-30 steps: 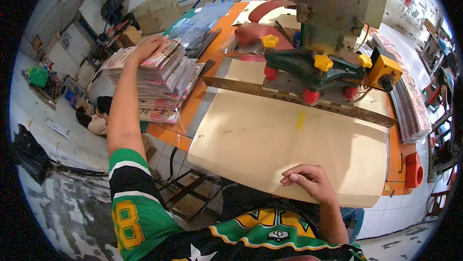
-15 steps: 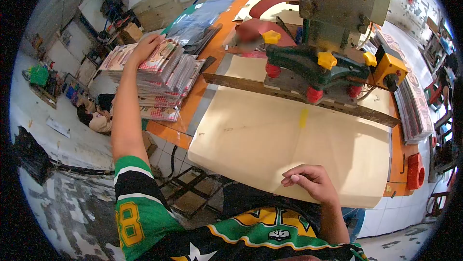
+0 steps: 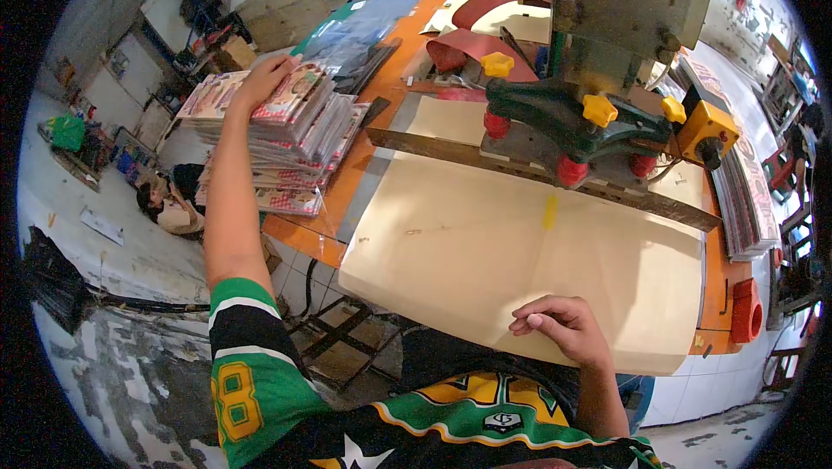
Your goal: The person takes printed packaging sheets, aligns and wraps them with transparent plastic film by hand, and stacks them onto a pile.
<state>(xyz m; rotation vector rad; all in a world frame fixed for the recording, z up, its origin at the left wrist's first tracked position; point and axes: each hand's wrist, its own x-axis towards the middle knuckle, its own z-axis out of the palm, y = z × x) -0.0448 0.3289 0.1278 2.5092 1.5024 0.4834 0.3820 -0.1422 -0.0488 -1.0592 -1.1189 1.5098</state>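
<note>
At the left, my left hand [image 3: 265, 82] reaches out and lies on top of a stack of printed plastic packets [image 3: 286, 127]. Its fingers stretch toward the far edge of the pile; their tips are hard to make out. My right hand [image 3: 562, 330] is above the near edge of a cream-coloured sheet [image 3: 511, 270], thumb and fingers drawn together with nothing visible in them. A long metal bar [image 3: 537, 176] crosses the sheet beneath a machine head [image 3: 581, 118] with yellow knobs and red feet.
A yellow control box [image 3: 706, 133] hangs at the machine's right side. Clear plastic sheets [image 3: 360, 31] lie on the orange table [image 3: 303, 239] behind the packets. More packets [image 3: 745, 200] are piled at the right, near a red block [image 3: 746, 310]. Another person [image 3: 169, 209] is low at the left.
The view has shifted slightly, so the machine appears a little further right. Both hands keep nearly the same place and pose.
</note>
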